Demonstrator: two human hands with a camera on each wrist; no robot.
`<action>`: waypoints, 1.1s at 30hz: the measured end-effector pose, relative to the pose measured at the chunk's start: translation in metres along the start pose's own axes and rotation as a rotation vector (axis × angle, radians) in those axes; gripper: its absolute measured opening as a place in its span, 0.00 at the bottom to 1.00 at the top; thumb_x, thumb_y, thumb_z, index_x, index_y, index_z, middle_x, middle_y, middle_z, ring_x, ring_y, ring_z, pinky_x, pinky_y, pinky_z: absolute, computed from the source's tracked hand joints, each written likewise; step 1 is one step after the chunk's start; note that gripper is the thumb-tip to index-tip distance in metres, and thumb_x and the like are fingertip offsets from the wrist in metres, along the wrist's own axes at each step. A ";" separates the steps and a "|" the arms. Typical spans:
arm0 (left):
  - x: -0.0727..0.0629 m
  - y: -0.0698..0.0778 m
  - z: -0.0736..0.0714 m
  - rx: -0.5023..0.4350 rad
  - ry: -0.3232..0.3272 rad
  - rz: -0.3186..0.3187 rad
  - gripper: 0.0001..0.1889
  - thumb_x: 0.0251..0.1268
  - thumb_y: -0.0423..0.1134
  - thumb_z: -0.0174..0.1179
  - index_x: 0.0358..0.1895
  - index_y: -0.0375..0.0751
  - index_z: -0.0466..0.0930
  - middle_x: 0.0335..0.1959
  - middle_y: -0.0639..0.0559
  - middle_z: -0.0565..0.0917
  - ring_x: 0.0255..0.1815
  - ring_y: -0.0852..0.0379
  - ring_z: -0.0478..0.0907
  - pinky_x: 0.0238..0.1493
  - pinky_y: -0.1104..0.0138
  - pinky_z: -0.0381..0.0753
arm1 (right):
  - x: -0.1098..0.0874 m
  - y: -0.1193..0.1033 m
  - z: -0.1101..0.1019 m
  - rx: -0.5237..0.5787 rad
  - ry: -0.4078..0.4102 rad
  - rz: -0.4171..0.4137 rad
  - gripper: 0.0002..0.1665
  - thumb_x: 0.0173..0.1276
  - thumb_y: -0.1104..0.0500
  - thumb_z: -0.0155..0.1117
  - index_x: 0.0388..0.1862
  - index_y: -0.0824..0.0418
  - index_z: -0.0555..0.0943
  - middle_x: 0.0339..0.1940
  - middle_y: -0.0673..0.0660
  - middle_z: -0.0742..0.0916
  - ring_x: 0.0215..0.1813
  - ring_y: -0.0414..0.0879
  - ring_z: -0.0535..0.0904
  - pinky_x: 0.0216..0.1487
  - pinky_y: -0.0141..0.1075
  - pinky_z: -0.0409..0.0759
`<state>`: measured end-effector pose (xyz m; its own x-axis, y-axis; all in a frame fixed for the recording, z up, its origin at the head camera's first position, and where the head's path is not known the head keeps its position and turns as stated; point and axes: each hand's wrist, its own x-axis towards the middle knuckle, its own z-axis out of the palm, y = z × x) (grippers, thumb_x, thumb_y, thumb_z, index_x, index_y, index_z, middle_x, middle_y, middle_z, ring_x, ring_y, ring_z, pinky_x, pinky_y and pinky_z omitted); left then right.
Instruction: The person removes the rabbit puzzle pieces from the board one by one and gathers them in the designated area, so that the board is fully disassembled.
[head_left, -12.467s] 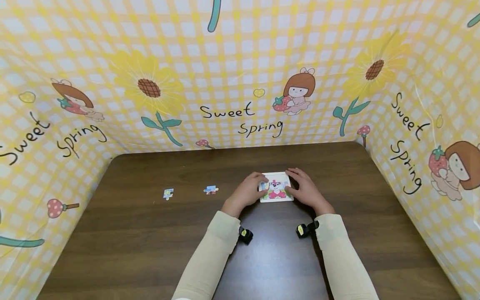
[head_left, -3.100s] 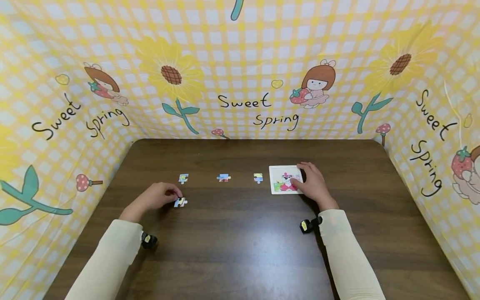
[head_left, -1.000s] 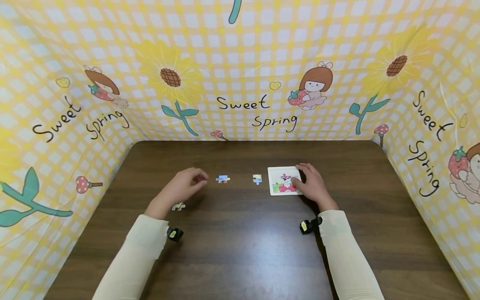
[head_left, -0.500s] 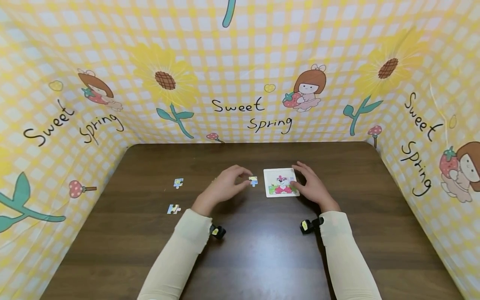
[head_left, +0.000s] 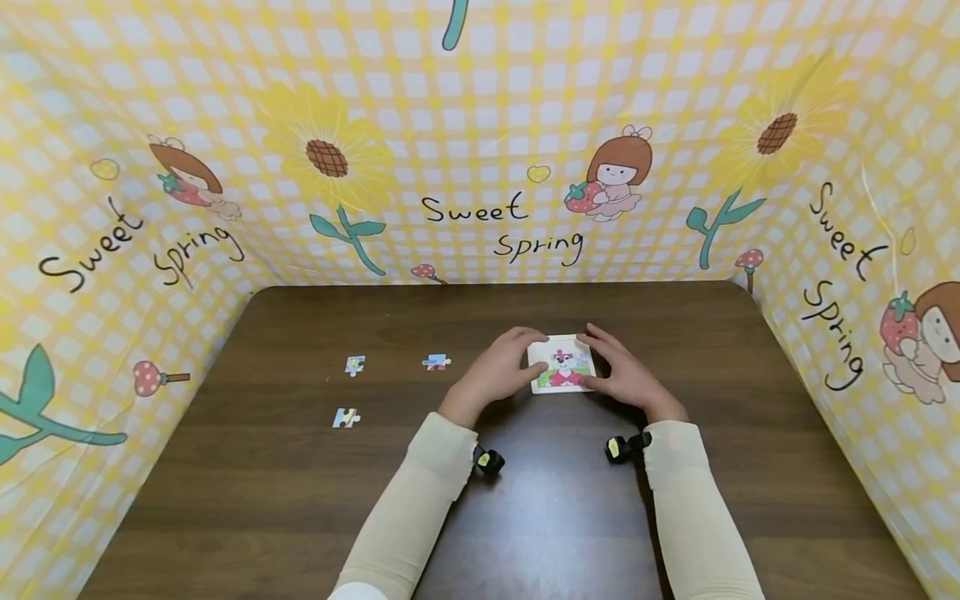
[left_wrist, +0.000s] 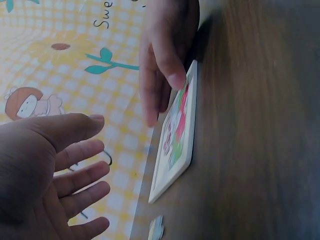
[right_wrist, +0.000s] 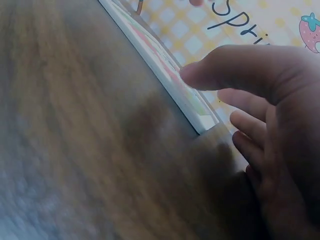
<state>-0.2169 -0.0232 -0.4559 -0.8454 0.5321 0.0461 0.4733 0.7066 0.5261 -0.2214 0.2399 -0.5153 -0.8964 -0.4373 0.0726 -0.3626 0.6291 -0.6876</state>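
Observation:
A small white-framed jigsaw puzzle (head_left: pixel 564 389) with a pink animal picture lies flat on the table. My left hand (head_left: pixel 495 371) is at its left side, fingers spread and bent slightly; in the left wrist view nothing shows between thumb and fingers. My right hand (head_left: pixel 622 375) is at the right side, its thumb (right_wrist: pixel 210 70) overlapping the frame's edge and its relaxed fingers beyond it. A loose jigsaw piece (left_wrist: pixel 156 227) lies beside the frame, hidden from the head view by my left hand. Further left are three blue-toned pieces: one (head_left: pixel 437 362), another (head_left: pixel 355 365), and a third (head_left: pixel 346 417) nearer me.
The brown wooden table (head_left: pixel 262 500) is walled on its back and sides by a yellow checked cloth (head_left: pixel 480 125) with printed flowers and figures. Both wrists carry small black cameras, the left one (head_left: pixel 489 461) and the right one (head_left: pixel 618 448).
Having left a piece at the front left, my left hand has travelled right, past the other pieces, to the frame. My right hand has stayed beside it. More pieces lie loose than 12.5 seconds ago.

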 end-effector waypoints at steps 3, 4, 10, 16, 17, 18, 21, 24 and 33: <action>0.007 0.004 0.008 0.004 -0.021 -0.019 0.26 0.70 0.50 0.58 0.68 0.47 0.70 0.68 0.48 0.68 0.68 0.51 0.65 0.66 0.56 0.67 | 0.000 0.001 -0.001 -0.021 -0.014 -0.002 0.43 0.65 0.52 0.68 0.76 0.55 0.62 0.79 0.57 0.55 0.77 0.61 0.47 0.67 0.64 0.55; 0.009 0.004 0.010 0.001 -0.027 -0.025 0.27 0.69 0.50 0.58 0.68 0.47 0.70 0.69 0.48 0.68 0.68 0.51 0.65 0.66 0.55 0.67 | 0.000 0.001 0.000 -0.027 -0.017 0.000 0.43 0.65 0.52 0.68 0.76 0.55 0.62 0.79 0.58 0.55 0.77 0.62 0.47 0.67 0.64 0.54; 0.020 0.008 0.025 -0.002 -0.038 -0.039 0.28 0.70 0.51 0.58 0.70 0.47 0.68 0.70 0.48 0.66 0.70 0.50 0.63 0.66 0.53 0.66 | 0.000 -0.001 0.000 -0.063 -0.015 -0.018 0.42 0.64 0.54 0.68 0.75 0.59 0.63 0.78 0.61 0.59 0.77 0.62 0.47 0.71 0.62 0.44; 0.027 0.010 0.038 0.024 -0.074 -0.059 0.32 0.70 0.53 0.56 0.73 0.46 0.64 0.74 0.46 0.61 0.74 0.47 0.57 0.69 0.54 0.61 | 0.003 0.001 0.001 -0.090 -0.027 -0.029 0.42 0.65 0.53 0.68 0.75 0.58 0.63 0.77 0.61 0.60 0.78 0.59 0.47 0.73 0.59 0.41; 0.028 0.010 0.040 0.026 -0.080 -0.063 0.32 0.70 0.53 0.56 0.73 0.45 0.62 0.75 0.46 0.60 0.74 0.47 0.56 0.70 0.54 0.60 | 0.003 0.001 0.001 -0.092 -0.026 -0.027 0.42 0.65 0.53 0.68 0.75 0.58 0.64 0.77 0.61 0.60 0.78 0.59 0.47 0.73 0.59 0.41; 0.029 0.010 0.041 0.029 -0.084 -0.063 0.33 0.70 0.53 0.56 0.74 0.45 0.62 0.75 0.46 0.59 0.75 0.47 0.55 0.70 0.53 0.60 | 0.003 0.002 0.001 -0.093 -0.024 -0.026 0.41 0.65 0.53 0.68 0.74 0.58 0.64 0.77 0.61 0.60 0.78 0.59 0.47 0.73 0.59 0.41; 0.029 0.009 0.044 0.031 -0.089 -0.070 0.34 0.70 0.53 0.56 0.75 0.45 0.60 0.76 0.46 0.58 0.75 0.47 0.54 0.70 0.53 0.60 | 0.004 0.001 0.001 -0.086 -0.019 -0.027 0.40 0.64 0.54 0.68 0.74 0.59 0.65 0.77 0.61 0.61 0.78 0.59 0.47 0.73 0.59 0.41; 0.030 0.007 0.047 0.038 -0.092 -0.076 0.34 0.70 0.53 0.56 0.75 0.44 0.59 0.75 0.45 0.59 0.75 0.47 0.56 0.70 0.53 0.60 | 0.003 0.000 0.001 -0.080 -0.020 -0.029 0.40 0.63 0.54 0.69 0.73 0.59 0.66 0.76 0.61 0.61 0.78 0.59 0.47 0.72 0.60 0.41; 0.037 0.005 0.050 0.116 -0.099 -0.090 0.33 0.69 0.51 0.59 0.73 0.44 0.64 0.73 0.47 0.62 0.73 0.49 0.58 0.70 0.56 0.61 | 0.002 0.000 0.000 -0.067 -0.027 -0.003 0.40 0.63 0.54 0.69 0.73 0.58 0.66 0.77 0.60 0.60 0.78 0.60 0.46 0.69 0.64 0.50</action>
<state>-0.2335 0.0231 -0.4943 -0.8602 0.5031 -0.0837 0.4266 0.7998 0.4223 -0.2235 0.2389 -0.5147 -0.8886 -0.4554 0.0545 -0.3820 0.6689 -0.6377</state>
